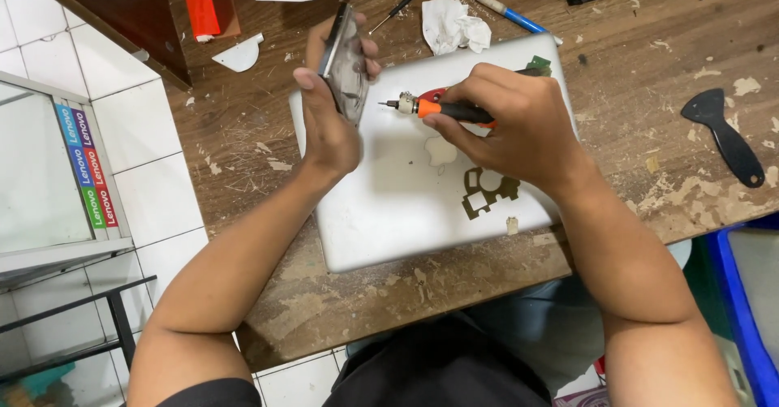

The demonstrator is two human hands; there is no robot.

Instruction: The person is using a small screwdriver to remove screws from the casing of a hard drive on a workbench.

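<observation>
— What is in the hands?

— The left hand (pixel 329 123) holds a thin, grey metal-edged flat device (pixel 346 64) on edge above the table, its grip pinching it between thumb and fingers. The right hand (pixel 519 123) is wrapped round a black-and-orange precision screwdriver (pixel 434 108), grip pressed together on the handle, tip pointing at the device and just beside it.

— And underneath?

— A closed white laptop with rounded corners (pixel 389 212) lies on the worn wooden table (pixel 633 58). Beyond it sit a crumpled white tissue (pixel 451 25), a blue-handled tool (pixel 511 13) and a small black screwdriver (pixel 395 9). Well apart to the right rests a black plastic pry spatula (pixel 725 135).
</observation>
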